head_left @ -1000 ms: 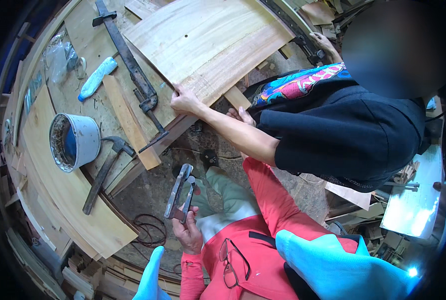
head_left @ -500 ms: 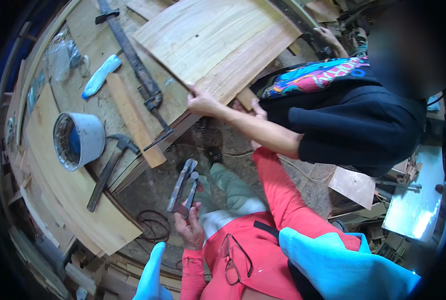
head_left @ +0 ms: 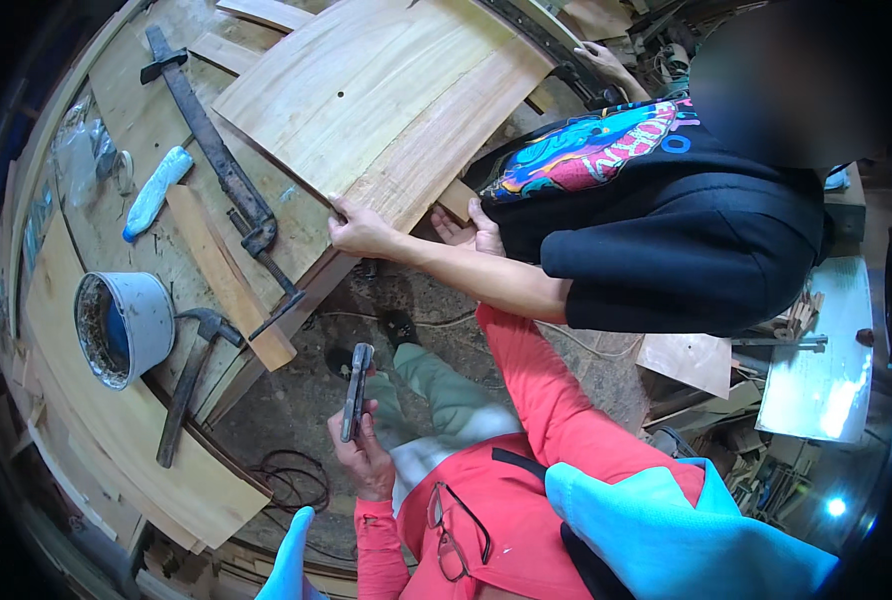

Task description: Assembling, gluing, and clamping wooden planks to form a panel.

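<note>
My left hand [head_left: 367,462], at the lower middle, is closed around dark metal pincers [head_left: 357,392] standing upright, handles close together. Reaching past the co-worker's forearm, my right hand [head_left: 481,238] has its thumb and fingers on either side of the end of a wooden batten [head_left: 456,199], which sticks out under a wide panel; part of that grip is hidden. The pale wooden panel [head_left: 376,100] lies on the workbench and juts over its edge. A co-worker's hand [head_left: 361,228] holds its near corner; the other co-worker's hand [head_left: 606,68] is at the far side.
On the bench [head_left: 166,110] lie a long bar clamp [head_left: 216,150], a wooden strip [head_left: 228,275], a claw hammer [head_left: 194,370], a pale bottle [head_left: 158,193] and a glue-crusted bucket [head_left: 146,322]. The co-worker [head_left: 666,240] stands at the right. Coiled cord [head_left: 291,480] lies below the bench edge.
In my left hand the pincers' handles, spread apart before, are now together. The whole view has shifted, so bench and panel sit further left. The co-worker still holds the panel.
</note>
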### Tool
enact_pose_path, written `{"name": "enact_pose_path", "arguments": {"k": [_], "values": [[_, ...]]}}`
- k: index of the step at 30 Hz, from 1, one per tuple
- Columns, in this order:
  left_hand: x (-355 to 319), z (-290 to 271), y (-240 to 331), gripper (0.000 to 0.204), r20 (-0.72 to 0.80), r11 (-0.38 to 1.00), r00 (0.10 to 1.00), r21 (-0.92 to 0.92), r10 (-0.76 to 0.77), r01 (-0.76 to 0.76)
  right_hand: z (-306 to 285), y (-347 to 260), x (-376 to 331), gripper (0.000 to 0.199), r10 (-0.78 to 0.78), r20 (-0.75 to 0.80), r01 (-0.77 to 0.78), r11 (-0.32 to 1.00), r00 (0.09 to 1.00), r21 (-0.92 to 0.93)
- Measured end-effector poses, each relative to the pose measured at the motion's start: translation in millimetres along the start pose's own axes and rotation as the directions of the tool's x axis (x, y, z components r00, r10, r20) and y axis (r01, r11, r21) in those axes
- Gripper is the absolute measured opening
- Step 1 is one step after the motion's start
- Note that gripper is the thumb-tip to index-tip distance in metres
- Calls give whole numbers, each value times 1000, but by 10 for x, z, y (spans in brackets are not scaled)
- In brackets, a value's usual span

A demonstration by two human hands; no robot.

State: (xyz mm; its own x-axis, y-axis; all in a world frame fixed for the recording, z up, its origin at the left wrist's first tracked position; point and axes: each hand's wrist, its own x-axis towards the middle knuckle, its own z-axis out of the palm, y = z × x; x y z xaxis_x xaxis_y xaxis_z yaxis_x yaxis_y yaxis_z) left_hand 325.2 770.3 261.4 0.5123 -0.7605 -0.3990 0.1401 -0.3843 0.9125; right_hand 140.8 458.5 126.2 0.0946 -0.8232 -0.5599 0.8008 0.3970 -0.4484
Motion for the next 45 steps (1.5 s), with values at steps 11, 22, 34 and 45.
{"name": "enact_pose_path", "arguments": {"k": [11, 22, 34, 45], "values": [[241, 201, -99, 16, -55, 999, 998, 32, 18, -16, -349, 674, -1746, 37, 383, 34, -243, 648, 923, -722], [646, 530, -326, 14, 21, 992, 992, 32, 124, -124, 60, 612, -1837, 50, 367, 420, 306, 330, 830, -893], [948, 607, -259, 15, 135, 990, 982, -67, 129, -120, -162, 1072, -1629, 57, 328, 412, 369, 187, 850, -911], [839, 572, 9, 31, 107, 948, 990, 295, 89, -117, 102, 1174, -1709, 52, 143, 343, 321, 154, 928, -934]]}}
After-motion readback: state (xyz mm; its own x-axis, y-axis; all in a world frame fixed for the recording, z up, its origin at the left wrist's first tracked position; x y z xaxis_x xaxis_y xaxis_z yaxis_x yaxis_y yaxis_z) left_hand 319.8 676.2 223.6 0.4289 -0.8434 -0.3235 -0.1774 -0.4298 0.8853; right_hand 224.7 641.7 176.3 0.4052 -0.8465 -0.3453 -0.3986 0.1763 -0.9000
